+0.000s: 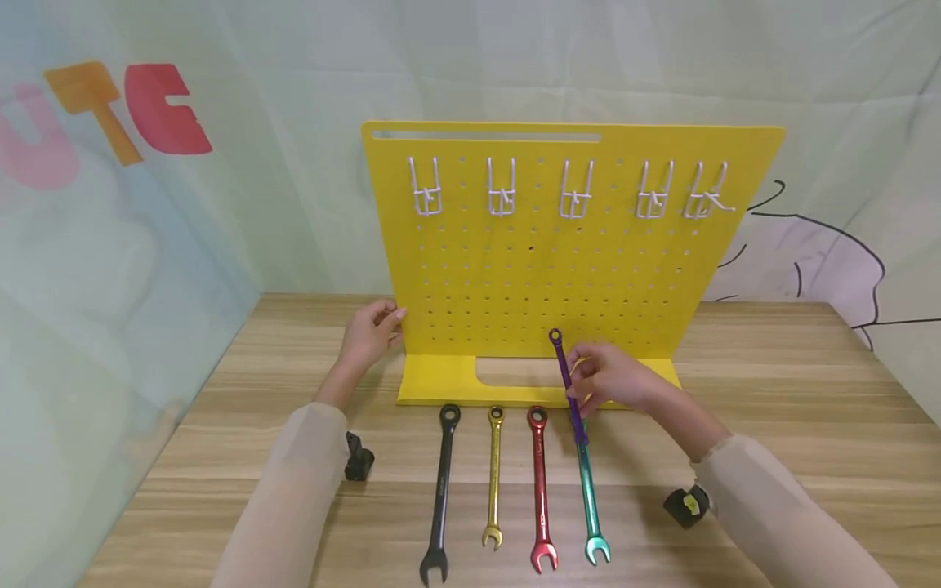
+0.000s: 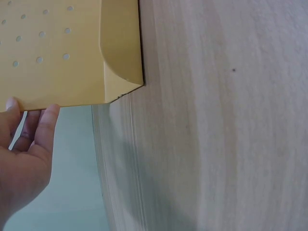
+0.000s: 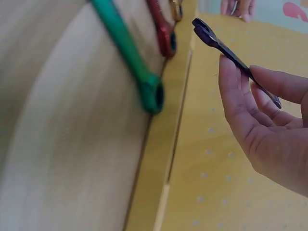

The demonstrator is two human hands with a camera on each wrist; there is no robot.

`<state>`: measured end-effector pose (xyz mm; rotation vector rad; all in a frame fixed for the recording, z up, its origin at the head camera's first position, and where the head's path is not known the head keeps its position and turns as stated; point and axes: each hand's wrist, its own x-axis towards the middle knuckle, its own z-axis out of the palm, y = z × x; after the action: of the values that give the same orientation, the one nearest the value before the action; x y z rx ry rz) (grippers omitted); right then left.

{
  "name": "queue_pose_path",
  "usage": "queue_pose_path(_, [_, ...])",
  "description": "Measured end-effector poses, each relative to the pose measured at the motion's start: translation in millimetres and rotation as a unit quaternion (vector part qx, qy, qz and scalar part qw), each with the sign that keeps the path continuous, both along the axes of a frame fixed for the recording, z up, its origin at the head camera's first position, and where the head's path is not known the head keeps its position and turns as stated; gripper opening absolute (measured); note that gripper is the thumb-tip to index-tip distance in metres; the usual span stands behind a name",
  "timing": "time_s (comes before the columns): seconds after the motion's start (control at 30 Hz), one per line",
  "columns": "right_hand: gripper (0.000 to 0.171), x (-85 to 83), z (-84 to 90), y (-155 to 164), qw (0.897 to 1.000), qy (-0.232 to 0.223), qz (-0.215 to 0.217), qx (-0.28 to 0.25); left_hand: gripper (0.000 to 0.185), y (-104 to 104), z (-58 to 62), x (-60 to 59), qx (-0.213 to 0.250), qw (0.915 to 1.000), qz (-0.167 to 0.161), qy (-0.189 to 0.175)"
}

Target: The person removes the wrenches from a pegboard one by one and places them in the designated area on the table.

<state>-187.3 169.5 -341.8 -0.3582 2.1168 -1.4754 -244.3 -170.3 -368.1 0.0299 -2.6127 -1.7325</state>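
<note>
A yellow pegboard [image 1: 559, 278] stands upright on the wooden table [image 1: 772, 392], with a row of white hooks [image 1: 575, 192] near its top. My right hand [image 1: 577, 388] pinches a purple wrench [image 1: 560, 355] by its shaft in front of the board's base, ring end up. The wrench's lower end reaches over the top of a green wrench [image 1: 590, 506]. In the right wrist view the purple wrench [image 3: 216, 41] lies across my fingers [image 3: 236, 96] above the green wrench's ring end [image 3: 151, 94]. My left hand [image 1: 371, 331] rests its fingertips [image 2: 50, 113] against the pegboard's left edge [image 2: 57, 48].
Black [image 1: 443, 490], gold [image 1: 495, 478] and red [image 1: 540, 490] wrenches lie side by side on the table in front of the board's base, left of the green one. Small black devices sit at my left wrist [image 1: 358, 456] and right wrist [image 1: 687, 504]. Draped fabric backs the table.
</note>
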Motion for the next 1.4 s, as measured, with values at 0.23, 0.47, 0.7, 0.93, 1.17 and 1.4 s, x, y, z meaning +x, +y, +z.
queue_pose_path(0.23, [0.013,11.0,-14.1,19.3,0.999,-0.043,-0.01,0.028,0.025,-1.0,0.2,0.4,0.01,0.9999,0.001,-0.004])
queue_pose_path(0.47, [0.015,21.9,-28.9,39.8,0.997,-0.073,-0.011,0.029,0.026,-1.5,-1.0,-0.3,0.003,1.0,0.002,-0.004])
queue_pose_path(0.7, [0.015,34.4,-39.3,54.7,0.995,-0.103,0.006,0.0,0.027,-1.4,-0.2,-0.9,-0.002,1.0,0.002,-0.008])
queue_pose_path(0.93, [0.019,45.5,-44.2,62.9,0.992,-0.121,0.007,-0.023,0.027,-1.0,0.0,-0.8,-0.005,1.0,0.003,-0.004])
queue_pose_path(1.17, [0.02,52.6,-47.1,63.9,0.991,-0.129,0.0,-0.023,0.027,-1.6,-1.4,-0.7,-0.005,1.0,0.006,-0.003])
queue_pose_path(1.4, [0.018,53.0,-48.9,63.7,0.992,-0.123,-0.012,-0.013,0.026,-0.5,-0.9,-1.1,-0.007,1.0,0.004,0.0])
